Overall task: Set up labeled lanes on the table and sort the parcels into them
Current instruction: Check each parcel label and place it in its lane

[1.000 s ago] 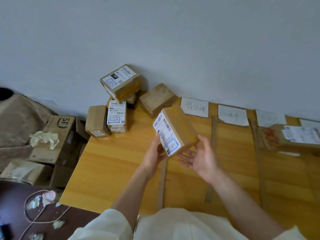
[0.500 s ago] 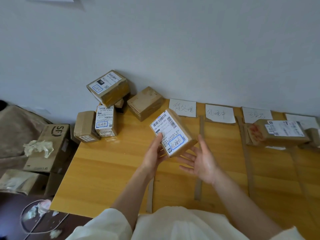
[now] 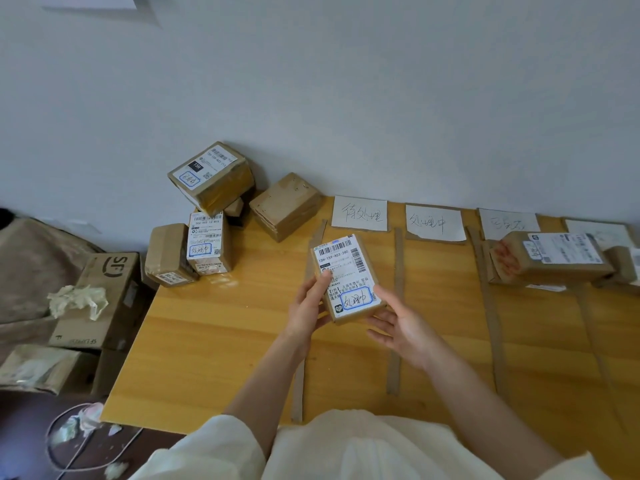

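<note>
- Nearest me, both hands hold one parcel (image 3: 347,278) label-up above the wooden table (image 3: 214,341): my left hand (image 3: 308,306) has its fingers closed on the parcel's left edge, thumb pressed on the label, while my right hand (image 3: 398,327) cups the lower right corner, fingers spread underneath.
- The parcel hangs over the first lane, between two cardboard strips (image 3: 398,271); its blue-ringed handwriting seems to match the second lane card (image 3: 434,221) (my reading, the script is small), so I judge it is not yet in its lane.
- Further out, the lanes look finished: strips laid, with the first lane card (image 3: 358,213), the second, a third card (image 3: 509,223) and a fourth at the frame edge along the wall.
- To the right, a sorted parcel (image 3: 554,258) lies in the third lane, a smaller one just beside it.
- Farthest left, the unsorted pile (image 3: 211,216) waits by the wall: about five parcels left, I judge, so sorting is early.
</note>
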